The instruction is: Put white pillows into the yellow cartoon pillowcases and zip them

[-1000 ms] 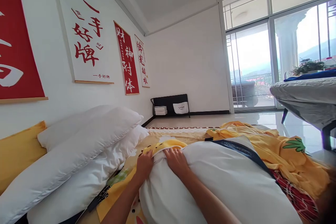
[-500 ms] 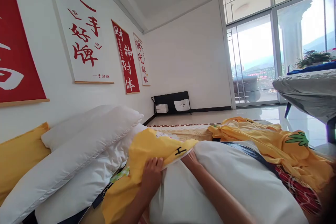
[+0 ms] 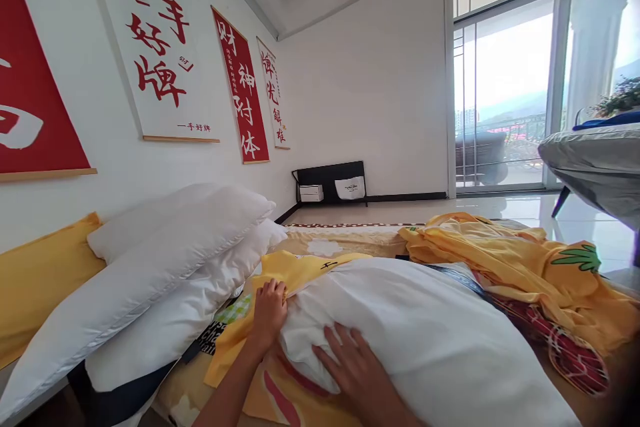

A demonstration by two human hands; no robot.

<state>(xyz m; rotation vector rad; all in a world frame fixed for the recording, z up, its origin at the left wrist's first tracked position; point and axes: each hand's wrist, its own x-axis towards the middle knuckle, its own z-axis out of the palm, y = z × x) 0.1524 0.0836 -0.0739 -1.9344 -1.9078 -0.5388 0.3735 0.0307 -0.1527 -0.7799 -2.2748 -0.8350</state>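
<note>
A plump white pillow (image 3: 430, 327) lies in front of me, its far end against a yellow pillowcase (image 3: 295, 268) with black markings. My left hand (image 3: 270, 312) is closed on the pillowcase's edge, at the near left side of the pillow. Spread fingers of my right hand (image 3: 353, 363) rest flat on the pillow's white surface. How far the pillow reaches inside the pillowcase cannot be made out, since folds hide the opening.
White pillows (image 3: 185, 233) are stacked on the left beside a yellow cushion (image 3: 45, 280). Crumpled yellow fabric with a green leaf print (image 3: 500, 253) lies at the right, over a dark red patterned cloth (image 3: 575, 353). A grey-covered piece of furniture (image 3: 595, 157) stands beyond.
My right hand has come away from the pillowcase opening and now presses on the pillow nearer to me. The pillowcase has dropped lower and flatter, and my left hand has shifted slightly left.
</note>
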